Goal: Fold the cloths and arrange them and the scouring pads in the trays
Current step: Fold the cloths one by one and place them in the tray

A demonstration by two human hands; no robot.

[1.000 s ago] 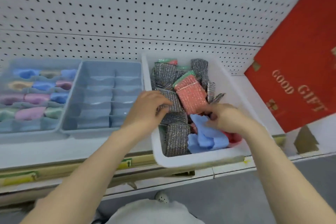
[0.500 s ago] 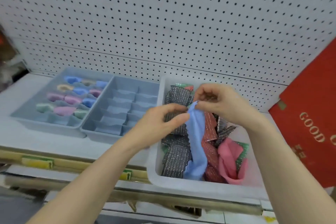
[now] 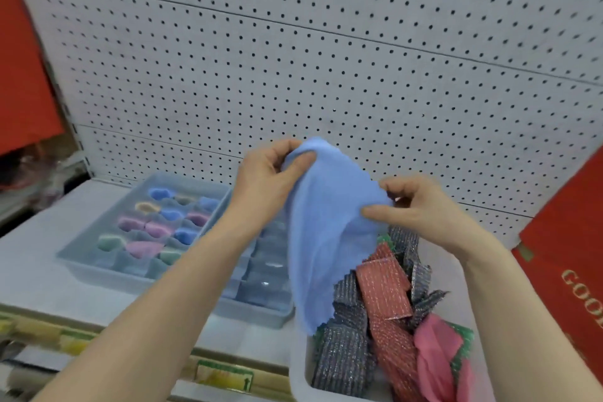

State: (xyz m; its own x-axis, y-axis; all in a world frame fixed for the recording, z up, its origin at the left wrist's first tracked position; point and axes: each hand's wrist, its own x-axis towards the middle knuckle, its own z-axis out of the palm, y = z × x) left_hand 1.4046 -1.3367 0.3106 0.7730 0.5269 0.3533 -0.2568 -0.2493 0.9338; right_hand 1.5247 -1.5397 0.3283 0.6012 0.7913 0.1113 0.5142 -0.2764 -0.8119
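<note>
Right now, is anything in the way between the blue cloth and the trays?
Nothing visible. The left hand and right hand pinch the blue cloth up in the air, and the nearer tray lies open just below and to its left. Only the person's own left forearm crosses over it.

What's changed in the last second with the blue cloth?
The left hand and right hand lifted the blue cloth out of the white bin and spread it open, each pinching a top edge. The scouring pads, pink cloth and trays stayed put.
</note>
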